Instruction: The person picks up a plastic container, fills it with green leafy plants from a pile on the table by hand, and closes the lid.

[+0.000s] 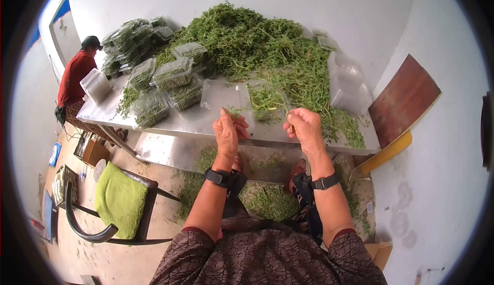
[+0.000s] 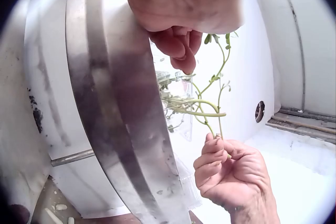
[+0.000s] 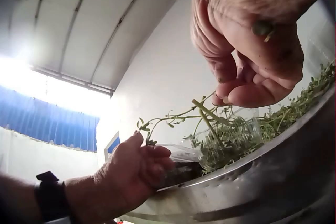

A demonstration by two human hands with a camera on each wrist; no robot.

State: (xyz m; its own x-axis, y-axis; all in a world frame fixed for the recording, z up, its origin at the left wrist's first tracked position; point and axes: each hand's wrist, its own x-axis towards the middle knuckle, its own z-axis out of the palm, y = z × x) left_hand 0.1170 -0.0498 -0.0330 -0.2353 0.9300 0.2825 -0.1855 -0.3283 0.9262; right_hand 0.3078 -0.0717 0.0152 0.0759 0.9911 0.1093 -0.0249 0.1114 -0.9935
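Above the table's front edge, the left hand pinches the leafy end of a thin green stem between thumb and fingers. My right hand pinches the stem's other end, its fingers curled. The stem stretches between the two hands in the left wrist view. Behind them, an open clear container lies on the metal table, with green sprigs in its right part. In the right wrist view the right hand is close above those sprigs.
A large heap of greens covers the table's back. Filled clear boxes are stacked at left, empty-looking ones at right. A person in red stands at the far left. A chair with a green cover stands left; greens lie on the floor.
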